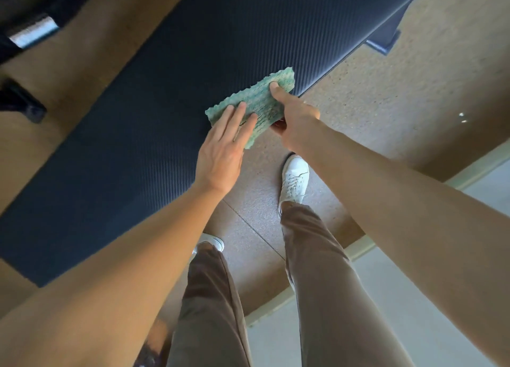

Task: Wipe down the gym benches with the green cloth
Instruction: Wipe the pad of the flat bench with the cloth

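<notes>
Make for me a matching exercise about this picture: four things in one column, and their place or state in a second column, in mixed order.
1 green cloth
2 left hand
3 right hand
4 white shoe

a stands on the speckled floor
b lays straight fingers on the cloth
c lies at the near edge of the dark bench
d pinches the cloth, thumb on top

Pairs: 1-c, 2-b, 3-d, 4-a

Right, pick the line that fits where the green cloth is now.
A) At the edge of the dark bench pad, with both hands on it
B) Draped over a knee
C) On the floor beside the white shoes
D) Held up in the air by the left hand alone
A: the green cloth lies at the near edge of the bench pad, with the left hand laying straight fingers on it and the right hand pinching its other side, thumb on top.
</notes>
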